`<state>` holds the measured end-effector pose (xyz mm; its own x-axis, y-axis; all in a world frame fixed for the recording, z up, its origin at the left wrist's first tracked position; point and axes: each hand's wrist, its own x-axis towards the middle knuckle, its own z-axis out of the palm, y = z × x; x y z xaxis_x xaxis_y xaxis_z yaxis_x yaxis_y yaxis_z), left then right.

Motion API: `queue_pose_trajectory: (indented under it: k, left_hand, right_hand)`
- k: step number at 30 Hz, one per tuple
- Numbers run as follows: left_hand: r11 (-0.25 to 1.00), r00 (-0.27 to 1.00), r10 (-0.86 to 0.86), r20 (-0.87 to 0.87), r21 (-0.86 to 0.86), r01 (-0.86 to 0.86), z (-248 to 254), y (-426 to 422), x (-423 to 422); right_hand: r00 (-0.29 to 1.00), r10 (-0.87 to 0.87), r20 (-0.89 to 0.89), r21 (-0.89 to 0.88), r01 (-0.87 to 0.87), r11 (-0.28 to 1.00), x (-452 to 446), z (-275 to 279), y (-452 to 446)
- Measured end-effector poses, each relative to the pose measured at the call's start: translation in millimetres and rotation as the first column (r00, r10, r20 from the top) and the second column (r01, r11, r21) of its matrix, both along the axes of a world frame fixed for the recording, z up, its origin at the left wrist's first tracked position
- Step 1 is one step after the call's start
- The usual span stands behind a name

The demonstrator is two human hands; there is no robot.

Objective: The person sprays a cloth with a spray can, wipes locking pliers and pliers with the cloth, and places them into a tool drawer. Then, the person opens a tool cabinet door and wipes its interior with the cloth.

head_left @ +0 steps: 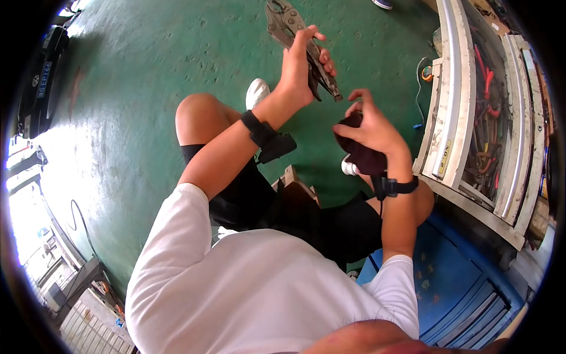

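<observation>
Head view: gripping worn grey metal locking pliers [289,25] in the left hand [302,66] and pinching a dark maroon cloth [367,159] in the right hand [377,127] over the green floor [218,53]; apparently handling both, probably calling next for steady grips.

On the dark car [35,112] at the left edge of the green floor [147,82], a round VW badge [35,81] sits beside a blue licence plate [44,79] whose turned characters seem to read GEP166, the first sign before them too small to make out. A yellow label [445,156] with dark letters is stuck near the lower corner of the pale drawer's [453,82] front, its wording too blurred to read.
</observation>
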<state>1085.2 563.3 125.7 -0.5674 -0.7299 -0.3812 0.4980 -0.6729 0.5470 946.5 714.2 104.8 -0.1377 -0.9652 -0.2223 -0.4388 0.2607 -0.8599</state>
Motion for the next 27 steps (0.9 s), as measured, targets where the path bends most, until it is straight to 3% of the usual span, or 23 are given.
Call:
queue_pose_trajectory:
  k: [2, 3, 4, 5, 6, 7, 8, 10, 12, 16, 18, 21, 27]
  left_hand:
    - [1.000, 0.999, -0.012, 0.037, -0.022, 0.012, 1.7, -5.2, 4.6]
    - [0.987, 0.990, -0.121, 0.078, -0.095, 0.128, 3.0, -6.8, 7.9]
    - [0.956, 0.967, -0.226, 0.120, -0.164, 0.244, 4.2, -7.8, 9.2]
    - [0.955, 0.966, -0.237, 0.104, -0.159, 0.251, 4.7, -6.6, 9.5]
    - [0.903, 0.917, -0.360, 0.171, -0.181, 0.389, 8.7, -2.9, 10.1]
    - [0.832, 0.847, -0.476, 0.236, -0.193, 0.521, 9.3, 2.3, 8.6]
    - [0.827, 0.843, -0.494, 0.212, -0.186, 0.531, 6.5, 8.4, 6.1]
    - [0.718, 0.755, -0.580, 0.305, -0.246, 0.651, 0.9, 18.1, 1.0]
    - [0.706, 0.733, -0.585, 0.347, -0.226, 0.671, -6.2, 21.5, -3.1]
    - [0.627, 0.685, -0.487, 0.542, -0.328, 0.706, -8.2, 21.4, -1.3]
    - [0.585, 0.664, -0.467, 0.583, -0.359, 0.727, -8.8, 21.3, -0.9]
    - [0.421, 0.636, -0.457, 0.622, -0.479, 0.770, -2.8, 32.0, 0.4]
    - [0.544, 0.697, -0.518, 0.496, -0.438, 0.716, -9.5, 28.6, -5.6]
  right_hand:
    - [0.990, -0.100, 0.099, -0.063, 0.106, 0.992, -14.2, 2.7, 4.5]
    - [0.990, -0.102, 0.099, -0.065, 0.108, 0.992, -15.9, 2.4, 0.1]
    - [0.930, -0.253, 0.266, -0.176, 0.305, 0.936, -22.0, 1.8, -6.6]
    - [0.823, -0.371, 0.431, -0.245, 0.502, 0.829, -30.8, 2.9, -9.3]
    - [0.687, -0.433, 0.584, -0.219, 0.647, 0.731, -30.3, 10.0, -13.3]
    - [0.682, -0.408, 0.607, -0.289, 0.668, 0.686, -30.4, 8.8, -17.6]
    - [0.680, -0.380, 0.627, -0.355, 0.684, 0.638, -29.0, 7.3, -20.1]
    - [0.824, -0.506, 0.256, -0.589, 0.548, 0.594, -13.9, 24.7, -21.3]
    - [0.877, -0.431, -0.212, -0.784, 0.111, 0.611, -12.2, 27.7, -25.7]
    - [0.874, -0.409, -0.264, -0.769, 0.066, 0.636, -5.4, 20.2, -28.2]
    - [0.813, -0.512, -0.276, -0.756, 0.145, 0.638, -11.1, 16.7, -29.0]
    - [0.811, -0.569, -0.138, -0.730, 0.305, 0.612, -19.6, 11.6, -24.5]
    - [0.831, -0.554, 0.035, -0.783, 0.367, 0.502, -12.0, 4.3, -30.8]
